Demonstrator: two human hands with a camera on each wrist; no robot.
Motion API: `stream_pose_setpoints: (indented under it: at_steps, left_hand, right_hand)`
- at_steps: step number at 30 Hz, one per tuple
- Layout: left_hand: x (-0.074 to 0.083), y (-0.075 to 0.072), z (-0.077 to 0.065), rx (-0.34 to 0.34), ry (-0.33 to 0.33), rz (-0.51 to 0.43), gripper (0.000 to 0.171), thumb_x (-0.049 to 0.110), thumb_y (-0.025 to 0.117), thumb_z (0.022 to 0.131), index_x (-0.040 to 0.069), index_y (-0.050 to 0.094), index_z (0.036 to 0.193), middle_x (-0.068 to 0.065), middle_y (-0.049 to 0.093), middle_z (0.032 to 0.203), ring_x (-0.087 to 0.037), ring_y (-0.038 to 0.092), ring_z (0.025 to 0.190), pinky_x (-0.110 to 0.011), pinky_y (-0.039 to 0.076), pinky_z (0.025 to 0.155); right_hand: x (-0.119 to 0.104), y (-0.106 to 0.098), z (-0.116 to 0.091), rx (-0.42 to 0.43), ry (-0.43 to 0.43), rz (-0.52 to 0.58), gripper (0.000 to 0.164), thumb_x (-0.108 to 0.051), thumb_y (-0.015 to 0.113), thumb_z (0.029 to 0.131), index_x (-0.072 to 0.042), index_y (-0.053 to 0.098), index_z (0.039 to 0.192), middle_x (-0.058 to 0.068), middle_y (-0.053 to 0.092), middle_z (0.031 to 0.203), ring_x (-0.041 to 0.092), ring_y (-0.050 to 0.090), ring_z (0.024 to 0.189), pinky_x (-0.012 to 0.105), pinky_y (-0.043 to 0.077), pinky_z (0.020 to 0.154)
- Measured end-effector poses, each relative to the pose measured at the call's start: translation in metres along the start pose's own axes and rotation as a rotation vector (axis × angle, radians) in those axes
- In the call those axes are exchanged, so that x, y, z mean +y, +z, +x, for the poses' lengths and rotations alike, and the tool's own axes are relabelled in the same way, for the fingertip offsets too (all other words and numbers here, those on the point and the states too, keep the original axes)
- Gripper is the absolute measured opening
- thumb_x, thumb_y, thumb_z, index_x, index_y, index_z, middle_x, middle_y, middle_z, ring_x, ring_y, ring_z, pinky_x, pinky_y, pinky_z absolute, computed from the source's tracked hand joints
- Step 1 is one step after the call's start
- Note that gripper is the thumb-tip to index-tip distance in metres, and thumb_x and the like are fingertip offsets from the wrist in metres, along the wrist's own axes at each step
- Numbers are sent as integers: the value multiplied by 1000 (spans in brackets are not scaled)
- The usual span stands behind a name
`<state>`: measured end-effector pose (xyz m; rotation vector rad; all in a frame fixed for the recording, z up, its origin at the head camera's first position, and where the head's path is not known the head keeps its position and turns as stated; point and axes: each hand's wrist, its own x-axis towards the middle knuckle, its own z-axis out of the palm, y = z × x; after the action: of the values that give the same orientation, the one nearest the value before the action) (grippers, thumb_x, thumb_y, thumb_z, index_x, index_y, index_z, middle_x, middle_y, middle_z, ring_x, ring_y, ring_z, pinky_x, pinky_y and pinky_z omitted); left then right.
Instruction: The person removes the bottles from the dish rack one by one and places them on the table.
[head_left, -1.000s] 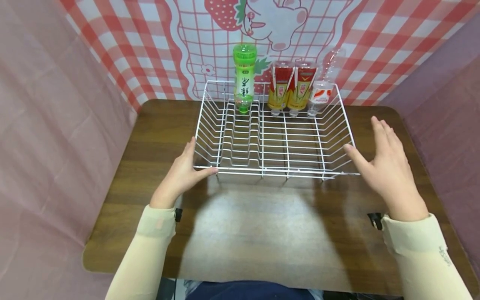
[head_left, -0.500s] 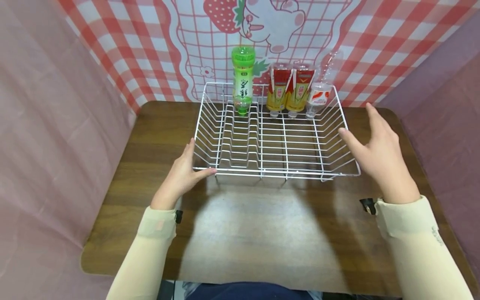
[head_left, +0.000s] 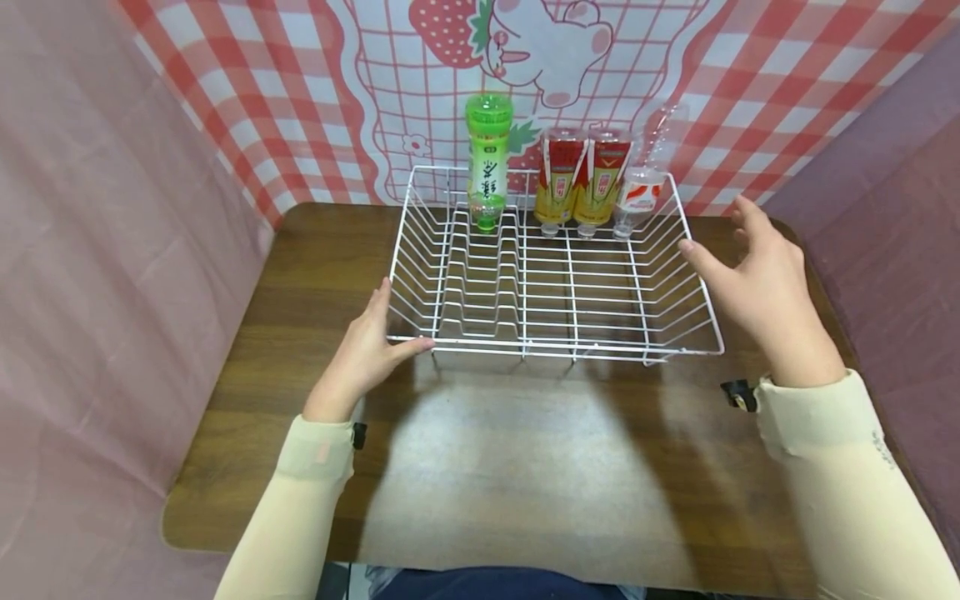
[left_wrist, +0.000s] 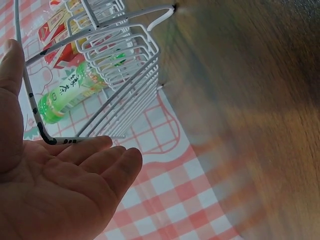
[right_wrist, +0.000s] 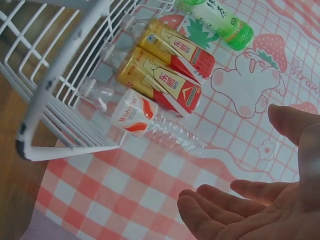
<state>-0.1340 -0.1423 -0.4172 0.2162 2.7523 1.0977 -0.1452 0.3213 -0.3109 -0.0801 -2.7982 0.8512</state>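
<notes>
Since the earlier head frames, the right hand (head_left: 768, 287) has shifted away from the person, from beside the near right corner of the white wire rack (head_left: 522, 343) to farther along its right side. The left hand (head_left: 363, 346) has kept its place at the near left corner, and the rack and the bottles in it look unmoved.

The rack sits on a brown wood-grain bench (head_left: 510, 467) with rounded corners; pale light shines on the near middle of the top, with arm shadows to both sides. Behind hangs a red-and-white checked cloth (head_left: 262, 92) printed with strawberries and a white cartoon animal. Pinkish curtains (head_left: 97, 250) close off both sides. Cream sleeves (head_left: 300, 492) cover the person's forearms, and dark blue cloth (head_left: 498, 583) shows at the near edge.

Along the rack's back side, bottles stand neck down: a green bottle (head_left: 487, 158) at the left, then two red-and-yellow bottles (head_left: 560, 179) side by side, then a clear bottle (head_left: 641, 196) with a white and orange-red label.

On the left hand, the fingers (left_wrist: 117, 167) are nearly straight and close together, well apart from the thumb; they lie along the outside of the rack while the thumb rests at the near rim. On the right hand, the fingers are loosely bent and spread wide from the thumb, holding nothing. The right wrist view shows them apart from the wire.
</notes>
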Motion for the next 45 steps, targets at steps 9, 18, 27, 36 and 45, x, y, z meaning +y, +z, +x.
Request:
stream_pose_setpoints:
  at_steps: [9,18,27,36,45]
  left_hand:
    - [-3,-1,1,18,14,-1,122,49,82,84,5,-1,162,-26,7,164,-39,14,150,-51,17,120]
    - [-3,-3,4,20,16,11,124,55,81,83,6,-1,163,-22,7,166,-37,15,150,-50,17,120]
    - [-4,-1,3,33,25,8,124,55,82,81,6,2,163,-18,10,167,-38,19,149,-51,20,119]
    - [-6,0,2,37,27,0,125,54,83,80,5,3,163,-19,10,166,-35,16,150,-50,18,120]
    - [-7,3,3,42,42,-9,122,50,84,82,4,5,163,-17,9,167,-34,16,150,-49,18,120]
  right_hand:
    - [-8,-3,12,-25,-2,12,87,-47,66,95,-12,23,163,25,44,151,46,46,133,67,35,105]
    - [-12,-5,19,-31,-4,12,86,-47,65,95,-11,24,163,25,43,152,44,44,135,65,31,109]
    - [-15,-4,24,-32,2,19,86,-47,65,95,-11,26,162,23,44,152,48,36,139,62,27,113]
    - [-9,4,35,-65,50,45,86,-50,64,96,-4,31,159,24,48,149,45,38,138,59,26,115]
    - [0,9,45,-82,64,60,86,-52,63,96,-3,31,159,23,47,149,41,45,135,54,19,118]
